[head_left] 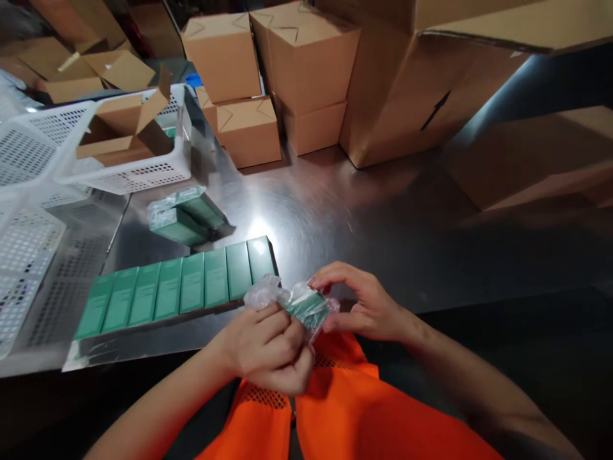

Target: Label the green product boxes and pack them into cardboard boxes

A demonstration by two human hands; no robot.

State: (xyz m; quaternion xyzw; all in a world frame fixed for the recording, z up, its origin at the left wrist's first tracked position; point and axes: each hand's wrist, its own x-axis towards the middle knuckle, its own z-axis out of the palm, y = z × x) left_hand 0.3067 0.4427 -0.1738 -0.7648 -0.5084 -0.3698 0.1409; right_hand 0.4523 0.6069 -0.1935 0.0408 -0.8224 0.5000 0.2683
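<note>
Close to my body, at the table's front edge, is a small green box in clear plastic wrap. My left hand is closed in a fist on the wrap's left side, and crumpled plastic sticks out above its knuckles. From the right, my right hand grips the other end of the wrapped box between thumb and fingers. Left of my hands, several green boxes stand side by side in a slanting row. Behind that row lie green boxes with clear wrap on them.
White perforated baskets stand at the left, one holding an open carton. Closed brown cartons are stacked at the back, beside a large open carton. Another carton is at the right on the metal table.
</note>
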